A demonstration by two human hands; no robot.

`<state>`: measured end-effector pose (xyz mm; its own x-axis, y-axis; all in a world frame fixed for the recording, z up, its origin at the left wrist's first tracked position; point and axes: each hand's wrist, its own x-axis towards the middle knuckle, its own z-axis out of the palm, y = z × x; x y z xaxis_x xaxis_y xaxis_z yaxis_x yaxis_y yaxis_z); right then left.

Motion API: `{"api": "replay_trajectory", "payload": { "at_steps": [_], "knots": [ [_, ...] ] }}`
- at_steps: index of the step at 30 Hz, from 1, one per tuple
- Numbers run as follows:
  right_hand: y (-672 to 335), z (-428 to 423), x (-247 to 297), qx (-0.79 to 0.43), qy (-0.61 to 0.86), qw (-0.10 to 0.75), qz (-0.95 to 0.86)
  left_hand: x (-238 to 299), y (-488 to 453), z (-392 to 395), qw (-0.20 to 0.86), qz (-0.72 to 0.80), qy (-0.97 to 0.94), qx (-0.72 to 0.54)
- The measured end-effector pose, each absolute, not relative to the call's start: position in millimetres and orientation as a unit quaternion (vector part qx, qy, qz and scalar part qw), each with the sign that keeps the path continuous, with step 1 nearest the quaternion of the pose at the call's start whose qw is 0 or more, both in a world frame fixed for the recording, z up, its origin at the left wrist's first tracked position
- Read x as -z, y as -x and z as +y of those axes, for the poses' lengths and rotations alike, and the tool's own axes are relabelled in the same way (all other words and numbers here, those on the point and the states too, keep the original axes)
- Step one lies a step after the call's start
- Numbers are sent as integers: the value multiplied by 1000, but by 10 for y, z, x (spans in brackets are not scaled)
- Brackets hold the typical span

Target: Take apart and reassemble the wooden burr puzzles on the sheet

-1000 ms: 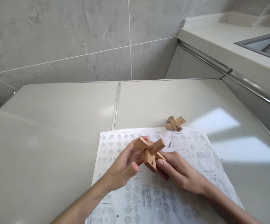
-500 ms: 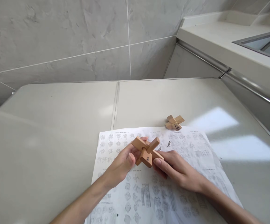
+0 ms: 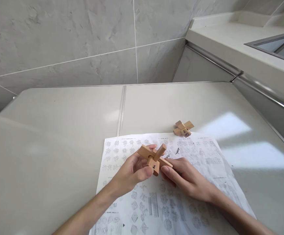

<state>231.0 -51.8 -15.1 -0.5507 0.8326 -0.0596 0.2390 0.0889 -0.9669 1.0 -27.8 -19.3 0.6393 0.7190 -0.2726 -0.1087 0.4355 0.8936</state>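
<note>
Above the printed sheet (image 3: 122,192), a wooden burr puzzle (image 3: 154,159) of crossing bars is held between both hands. A dark letter like M or W marks the bar end facing me. My left hand (image 3: 132,171) grips it from the left, thumb pressed on the lettered bar and fingers partly hidden behind. My right hand (image 3: 186,178) pinches the bar pointing right, thumb on top, fingers underneath. One bar sticks up toward the upper right.
A second wooden puzzle (image 3: 183,129) with dark letters lies at the sheet's far edge. The pale table (image 3: 58,130) has a seam left of the sheet. A grey tiled wall (image 3: 83,36) stands behind, and a raised white counter (image 3: 220,36) runs along the right.
My left thumb has moved right and down onto the lettered bar. The upright bar has shifted slightly left. My right hand keeps its pinch.
</note>
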Motion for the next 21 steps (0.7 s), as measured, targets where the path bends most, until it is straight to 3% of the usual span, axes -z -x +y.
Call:
{"api": "replay_trajectory", "payload": {
  "at_steps": [21],
  "knots": [
    [-2302,-554,228,-493,413,292,-708,253,-11,-312,736,297,-511,-329]
  ]
}}
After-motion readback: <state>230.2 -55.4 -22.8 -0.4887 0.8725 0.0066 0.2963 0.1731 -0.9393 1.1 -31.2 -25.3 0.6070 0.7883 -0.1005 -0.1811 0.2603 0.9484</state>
